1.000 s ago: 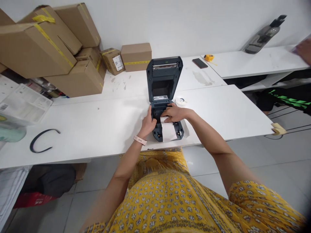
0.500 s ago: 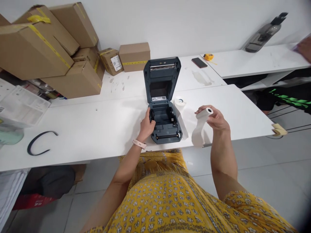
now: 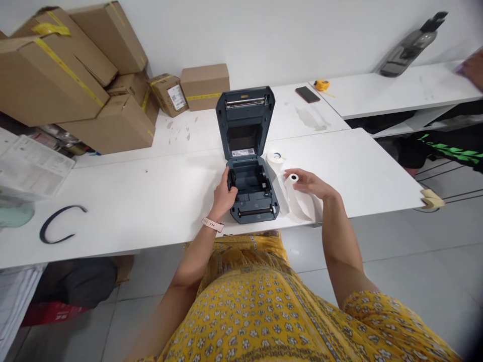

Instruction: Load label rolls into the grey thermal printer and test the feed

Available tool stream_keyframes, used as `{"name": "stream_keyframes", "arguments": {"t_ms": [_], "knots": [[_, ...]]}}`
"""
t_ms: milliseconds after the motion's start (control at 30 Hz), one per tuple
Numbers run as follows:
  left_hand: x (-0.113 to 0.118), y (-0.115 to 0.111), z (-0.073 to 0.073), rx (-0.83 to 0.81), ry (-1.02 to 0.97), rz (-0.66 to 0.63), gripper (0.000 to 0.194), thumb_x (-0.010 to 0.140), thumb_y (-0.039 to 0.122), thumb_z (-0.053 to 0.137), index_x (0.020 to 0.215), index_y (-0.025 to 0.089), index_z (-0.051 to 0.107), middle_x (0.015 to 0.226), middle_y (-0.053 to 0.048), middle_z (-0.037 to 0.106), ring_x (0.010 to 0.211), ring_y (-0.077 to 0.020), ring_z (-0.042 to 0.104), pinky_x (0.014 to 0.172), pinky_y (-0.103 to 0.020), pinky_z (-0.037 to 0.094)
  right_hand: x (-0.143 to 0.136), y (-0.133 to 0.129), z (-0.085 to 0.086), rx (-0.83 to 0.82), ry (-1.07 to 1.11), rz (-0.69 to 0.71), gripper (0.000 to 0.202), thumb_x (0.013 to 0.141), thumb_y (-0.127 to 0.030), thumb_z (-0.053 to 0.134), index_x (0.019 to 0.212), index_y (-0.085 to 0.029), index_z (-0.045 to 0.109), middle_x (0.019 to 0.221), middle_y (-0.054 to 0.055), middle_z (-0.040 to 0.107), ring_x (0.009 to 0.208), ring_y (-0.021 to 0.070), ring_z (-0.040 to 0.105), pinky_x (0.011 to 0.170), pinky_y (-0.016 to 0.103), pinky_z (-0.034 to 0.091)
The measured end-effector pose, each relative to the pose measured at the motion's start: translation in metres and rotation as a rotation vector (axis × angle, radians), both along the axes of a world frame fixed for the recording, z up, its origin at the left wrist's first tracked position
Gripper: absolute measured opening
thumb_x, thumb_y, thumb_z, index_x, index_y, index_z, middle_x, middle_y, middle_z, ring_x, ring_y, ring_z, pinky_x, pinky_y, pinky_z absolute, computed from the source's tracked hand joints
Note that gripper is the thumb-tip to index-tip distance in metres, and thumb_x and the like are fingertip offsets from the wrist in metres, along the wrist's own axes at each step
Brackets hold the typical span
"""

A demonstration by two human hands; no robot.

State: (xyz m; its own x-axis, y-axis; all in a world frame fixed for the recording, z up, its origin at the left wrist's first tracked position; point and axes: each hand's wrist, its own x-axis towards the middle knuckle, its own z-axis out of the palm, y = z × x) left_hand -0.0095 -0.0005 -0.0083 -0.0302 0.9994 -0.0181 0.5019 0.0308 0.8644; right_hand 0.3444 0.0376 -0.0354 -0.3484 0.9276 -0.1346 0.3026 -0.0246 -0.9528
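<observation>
A dark grey label printer (image 3: pixel 251 201) stands on the white table with its lid raised and an empty bay inside. My left hand (image 3: pixel 224 196) grips the printer's left side, the thumb over the rim. To the printer's right, my right hand (image 3: pixel 309 182) holds a small white paper roll (image 3: pixel 292 180) between thumb and fingers. A strip of paper hangs from that roll down to the table. Another white roll (image 3: pixel 275 157) lies beside the printer's hinge, its paper trailing along the printer's right side.
Cardboard boxes (image 3: pixel 113 123) are piled at the back left. A black headband (image 3: pixel 47 223) lies at the left. Behind are a phone (image 3: pixel 307 94), a tape measure (image 3: pixel 322 85) and a bottle (image 3: pixel 407 50). Another person's hand (image 3: pixel 474 70) shows at the right edge.
My right hand has moved left with the paper roll, closer to the printer, and the hanging strip now rests more on the table. My left hand keeps its hold on the printer.
</observation>
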Motion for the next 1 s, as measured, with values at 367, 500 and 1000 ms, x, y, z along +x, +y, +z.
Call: {"name": "stream_keyframes", "arguments": {"t_ms": [367, 500, 1000], "knots": [[-0.001, 0.002, -0.003, -0.009, 0.015, 0.006, 0.088, 0.083, 0.019, 0.059, 0.166, 0.026, 0.03, 0.118, -0.011, 0.073, 0.111, -0.0348, 0.068, 0.109, -0.059, 0.048, 0.009, 0.033, 0.013, -0.024, 0.19, -0.034, 0.062, 0.077, -0.044, 0.085, 0.135, -0.033, 0.067, 0.153, 0.008, 0.063, 0.148, 0.0321, 0.053, 0.125, 0.056, 0.04], [-0.001, 0.001, -0.003, -0.017, 0.005, 0.005, 0.087, 0.083, 0.02, 0.058, 0.166, 0.027, 0.03, 0.124, -0.012, 0.072, 0.114, -0.0361, 0.068, 0.109, -0.061, 0.048, 0.001, 0.03, 0.012, -0.03, 0.197, -0.025, 0.063, 0.074, -0.048, 0.087, 0.132, -0.031, 0.068, 0.154, 0.01, 0.062, 0.146, 0.0329, 0.056, 0.126, 0.056, 0.04], [-0.005, 0.005, -0.012, -0.001, -0.038, 0.0, 0.088, 0.082, 0.02, 0.063, 0.164, 0.031, 0.034, 0.125, -0.01, 0.073, 0.115, -0.0349, 0.069, 0.113, -0.063, 0.045, -0.012, 0.078, 0.024, 0.01, -0.037, 0.046, 0.098, 0.064, -0.044, 0.092, 0.151, -0.032, 0.051, 0.168, 0.011, 0.044, 0.156, 0.0362, 0.04, 0.125, 0.057, 0.04]]}}
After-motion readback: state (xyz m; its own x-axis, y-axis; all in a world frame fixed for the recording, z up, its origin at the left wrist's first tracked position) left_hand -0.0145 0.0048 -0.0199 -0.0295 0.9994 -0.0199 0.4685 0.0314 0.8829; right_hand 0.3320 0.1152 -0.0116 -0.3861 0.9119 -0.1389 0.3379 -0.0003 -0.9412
